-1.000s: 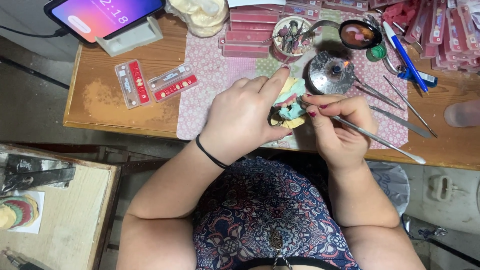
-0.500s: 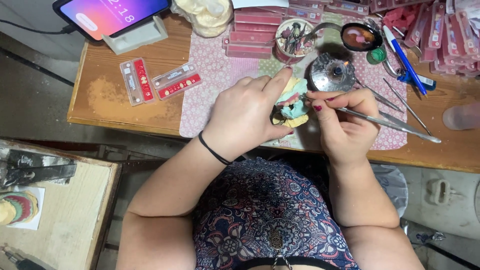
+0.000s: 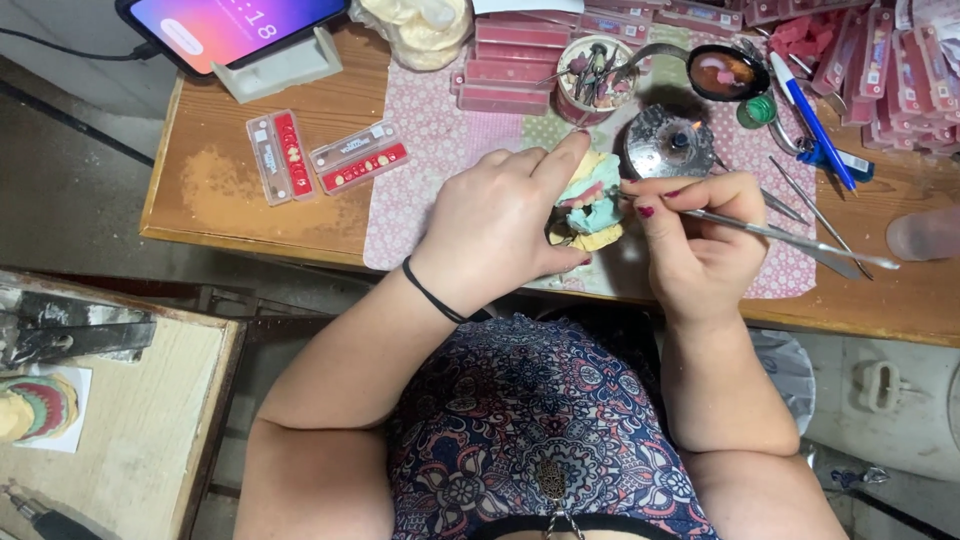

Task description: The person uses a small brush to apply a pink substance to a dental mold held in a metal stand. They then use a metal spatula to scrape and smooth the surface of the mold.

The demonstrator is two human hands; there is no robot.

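My left hand (image 3: 500, 225) grips a dental model (image 3: 592, 205), a pale yellow and teal cast with pink wax, held just above the patterned cloth (image 3: 420, 170) on the wooden table (image 3: 250, 190). My right hand (image 3: 700, 240) pinches a thin metal instrument (image 3: 790, 238) like a pen. Its tip touches the model from the right and its handle points right.
A round metal burner (image 3: 665, 145), a cup of tools (image 3: 597, 75), a spoon of wax (image 3: 727, 72), loose metal tools (image 3: 810, 205), a blue pen (image 3: 812, 120) and pink tooth-card trays (image 3: 520, 50) lie behind. Two small cases (image 3: 325, 155) and a phone on a stand (image 3: 235, 30) are at left.
The instrument's handle has swung up from slanting down-right to nearly level. My right hand's tip stays on the model. The left hand holds the model in the same place.
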